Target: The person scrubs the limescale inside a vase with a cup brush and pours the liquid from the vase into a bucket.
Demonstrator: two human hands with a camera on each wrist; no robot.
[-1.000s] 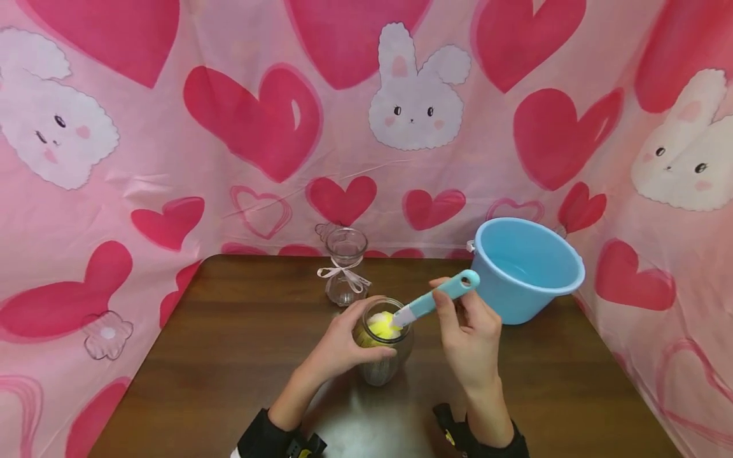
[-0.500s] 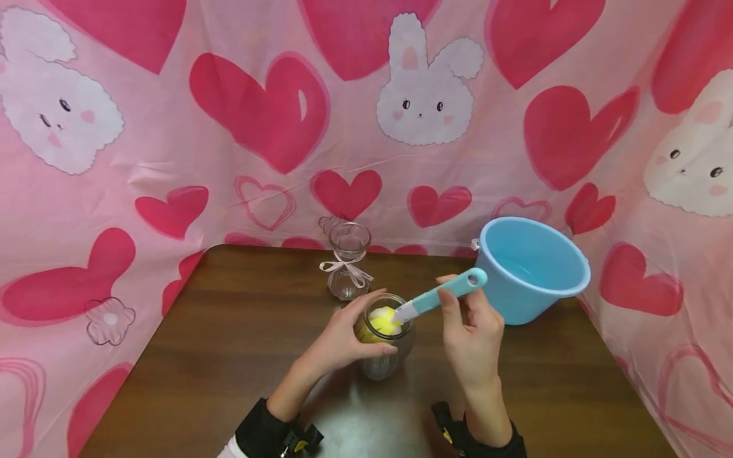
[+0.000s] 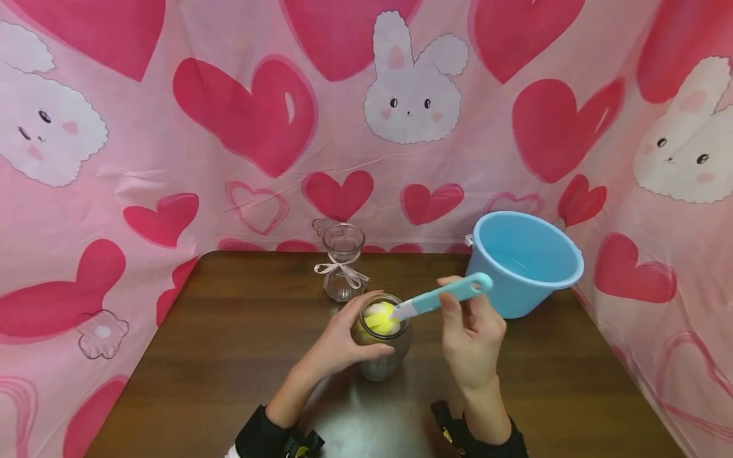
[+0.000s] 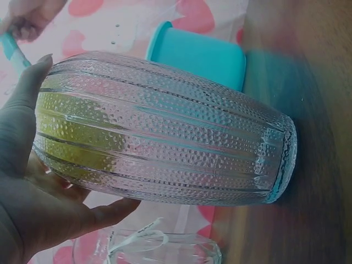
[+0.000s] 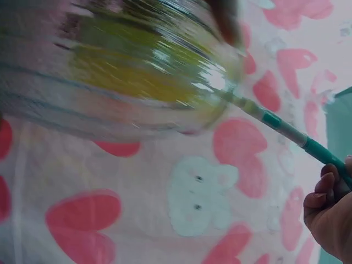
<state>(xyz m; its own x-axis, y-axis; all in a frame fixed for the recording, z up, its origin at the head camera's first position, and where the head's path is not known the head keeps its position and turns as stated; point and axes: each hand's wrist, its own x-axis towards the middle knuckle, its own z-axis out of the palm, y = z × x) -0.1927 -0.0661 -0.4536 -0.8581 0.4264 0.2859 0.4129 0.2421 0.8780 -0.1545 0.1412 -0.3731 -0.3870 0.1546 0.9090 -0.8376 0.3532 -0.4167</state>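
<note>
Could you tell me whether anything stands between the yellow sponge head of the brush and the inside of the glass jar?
Nothing visible does. The brush, held by the right hand, already has its yellow sponge in the open mouth of the glass jar, which the left hand grips.

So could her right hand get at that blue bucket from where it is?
Probably yes: the right hand is just in front of the bucket with nothing between, though it holds the brush.
</note>
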